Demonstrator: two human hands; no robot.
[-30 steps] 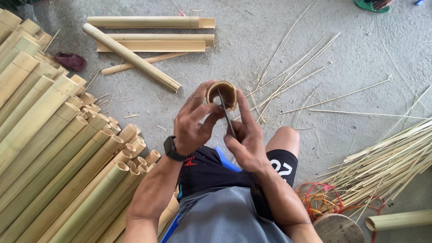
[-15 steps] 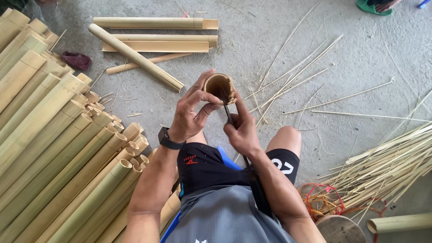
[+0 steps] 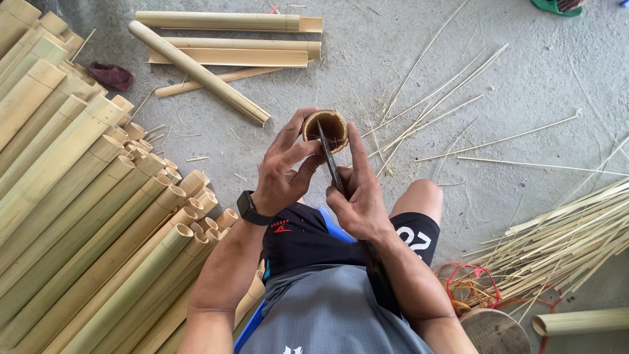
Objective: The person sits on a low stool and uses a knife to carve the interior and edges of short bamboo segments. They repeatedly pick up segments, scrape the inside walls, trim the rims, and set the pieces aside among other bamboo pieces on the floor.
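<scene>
A hollow bamboo tube [image 3: 325, 126] stands on end in front of me, its open round mouth facing up. My left hand [image 3: 285, 169] wraps around the tube's left side, thumb near the rim; a dark watch sits on that wrist. My right hand [image 3: 359, 193] grips the handle of a long dark knife [image 3: 329, 157]. The blade lies across the tube's mouth, edge down on the rim. My right index finger stretches along the tube's right side. My knee [image 3: 419, 196] shows just right of the hands.
A big stack of bamboo poles [image 3: 78, 216] fills the left side. Several cut poles [image 3: 216, 46] lie on the concrete floor ahead. Thin bamboo strips [image 3: 570, 236] pile at the right, loose slivers scattered between. A round wooden stool top [image 3: 495, 331] and red cord sit at bottom right.
The tube and both hands sit slightly higher and further right in view. The knife blade now rests across the tube's mouth, and the grip is the same.
</scene>
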